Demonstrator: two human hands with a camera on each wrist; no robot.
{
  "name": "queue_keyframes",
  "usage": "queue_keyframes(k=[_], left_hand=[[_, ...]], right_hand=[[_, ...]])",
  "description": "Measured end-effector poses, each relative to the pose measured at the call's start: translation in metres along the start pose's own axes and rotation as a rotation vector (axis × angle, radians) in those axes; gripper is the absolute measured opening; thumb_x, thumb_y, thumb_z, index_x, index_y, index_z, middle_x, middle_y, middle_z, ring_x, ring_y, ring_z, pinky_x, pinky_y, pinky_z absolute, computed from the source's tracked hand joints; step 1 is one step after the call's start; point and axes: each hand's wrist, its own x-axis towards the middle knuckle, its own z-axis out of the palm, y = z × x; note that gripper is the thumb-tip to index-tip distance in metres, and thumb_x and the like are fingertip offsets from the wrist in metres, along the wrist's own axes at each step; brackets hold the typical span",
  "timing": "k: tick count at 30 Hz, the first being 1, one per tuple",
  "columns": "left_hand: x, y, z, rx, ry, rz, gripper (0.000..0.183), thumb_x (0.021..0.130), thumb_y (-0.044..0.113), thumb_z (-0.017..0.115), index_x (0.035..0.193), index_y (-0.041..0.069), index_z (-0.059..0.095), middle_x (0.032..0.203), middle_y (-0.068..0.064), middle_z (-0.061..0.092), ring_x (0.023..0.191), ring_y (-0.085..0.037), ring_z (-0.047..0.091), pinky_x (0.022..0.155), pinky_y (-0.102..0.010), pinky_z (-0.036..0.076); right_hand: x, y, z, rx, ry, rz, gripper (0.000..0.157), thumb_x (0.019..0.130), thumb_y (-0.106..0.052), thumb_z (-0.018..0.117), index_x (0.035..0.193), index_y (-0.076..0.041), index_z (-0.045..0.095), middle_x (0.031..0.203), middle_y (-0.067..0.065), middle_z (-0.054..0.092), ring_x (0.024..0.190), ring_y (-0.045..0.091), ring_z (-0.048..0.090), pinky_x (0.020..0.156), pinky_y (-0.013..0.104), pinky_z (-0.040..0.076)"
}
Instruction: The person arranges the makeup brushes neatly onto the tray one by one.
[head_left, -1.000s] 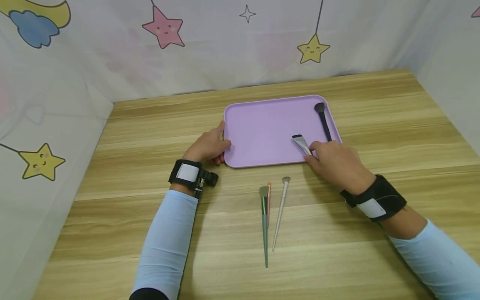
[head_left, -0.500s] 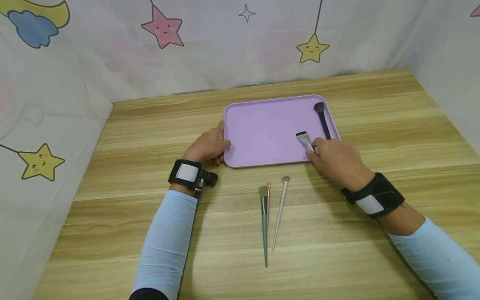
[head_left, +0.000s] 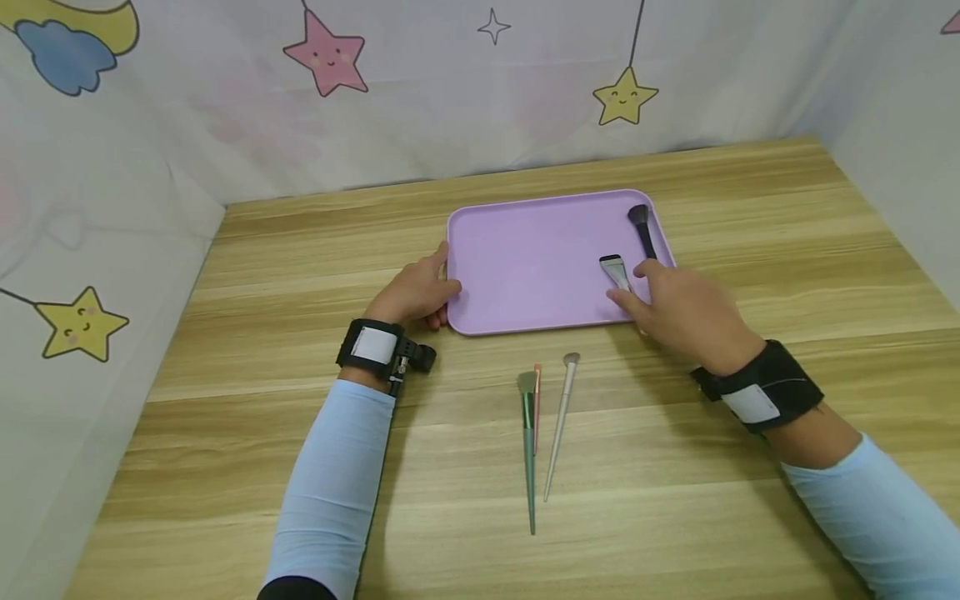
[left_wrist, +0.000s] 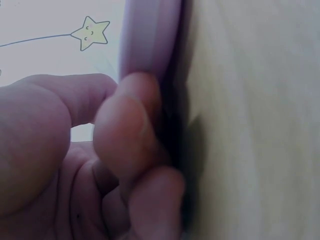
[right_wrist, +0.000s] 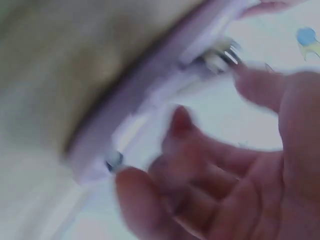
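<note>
My left hand [head_left: 416, 290] holds the left edge of a lilac tray [head_left: 525, 267], thumb over the rim and fingers against the outer side. In the left wrist view the fingertips meet the tray's wall [left_wrist: 145, 35]. A flat-tipped makeup brush [head_left: 614, 268] with a silvery ferrule lies on the tray's right part, its handle end hidden by my right hand [head_left: 690, 312]. That hand hovers over the tray's front right corner, thumb and fingers spread apart. The right wrist view, blurred, shows nothing between them. Beyond lies a black fluffy makeup brush [head_left: 642, 227], its lower handle covered.
In front of the tray, on the wooden table [head_left: 300, 233], lie a green makeup brush [head_left: 529, 442], a thin pink one [head_left: 537, 400] and a pale one [head_left: 562, 421]. A white curtain [head_left: 450, 108] with printed stars rises behind the table.
My right hand shifted the flat brush slightly right and farther onto the tray, then let it go, the fingers parting. My left hand has stayed at the tray's edge.
</note>
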Motion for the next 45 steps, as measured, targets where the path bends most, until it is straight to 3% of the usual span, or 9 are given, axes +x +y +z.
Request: queue_keyframes(k=[6,12,18,24,33,45], left_hand=[[0.0,0.001,0.0,-0.005,0.001,0.003,0.075,0.09,0.024,0.047,0.149,0.013,0.003,0.057,-0.012,0.06,0.047,-0.025,0.057,0.04,-0.028,0.048],[-0.001,0.001,0.0,-0.008,0.0,-0.007,0.076,0.089,0.025,0.047,0.15,0.013,0.003,0.057,-0.012,0.06,0.047,-0.025,0.057,0.041,-0.029,0.049],[-0.001,0.001,0.0,0.002,0.002,-0.006,0.075,0.09,0.025,0.047,0.149,0.014,0.002,0.057,-0.012,0.06,0.047,-0.024,0.057,0.04,-0.028,0.048],[-0.001,0.002,0.0,0.003,0.006,-0.008,0.075,0.09,0.025,0.047,0.15,0.013,0.003,0.057,-0.012,0.06,0.047,-0.024,0.057,0.04,-0.028,0.048],[0.0,0.001,0.001,0.006,0.005,-0.015,0.075,0.09,0.025,0.047,0.149,0.015,0.002,0.058,-0.012,0.06,0.047,-0.024,0.057,0.041,-0.028,0.049],[0.001,0.002,0.0,0.015,0.005,-0.011,0.075,0.09,0.026,0.046,0.149,0.014,0.002,0.057,-0.012,0.06,0.047,-0.024,0.058,0.041,-0.028,0.049]], right_hand=[[-0.006,0.001,-0.017,-0.044,-0.138,-0.094,0.065,0.075,-0.044,0.07,0.124,-0.005,0.054,0.085,0.011,0.056,0.066,0.022,0.048,0.046,0.034,0.04],[-0.01,0.001,-0.02,-0.055,-0.191,-0.146,0.054,0.069,-0.029,0.07,0.119,-0.009,0.06,0.095,0.012,0.056,0.067,0.021,0.046,0.045,0.032,0.038],[-0.006,0.001,-0.017,-0.04,-0.164,-0.193,0.047,0.074,-0.019,0.068,0.118,-0.002,0.06,0.093,0.012,0.06,0.069,0.02,0.048,0.051,0.033,0.042],[-0.002,0.003,-0.011,-0.031,-0.144,-0.179,0.047,0.08,-0.019,0.068,0.121,0.0,0.058,0.1,0.014,0.061,0.073,0.021,0.049,0.053,0.033,0.044],[0.003,0.004,0.0,-0.038,-0.047,-0.238,0.037,0.085,-0.018,0.064,0.117,0.0,0.061,0.083,0.01,0.06,0.066,0.019,0.05,0.052,0.034,0.045],[0.003,0.005,0.001,-0.025,-0.036,-0.239,0.04,0.086,-0.025,0.064,0.116,0.001,0.06,0.08,0.01,0.056,0.064,0.02,0.048,0.05,0.035,0.043]])
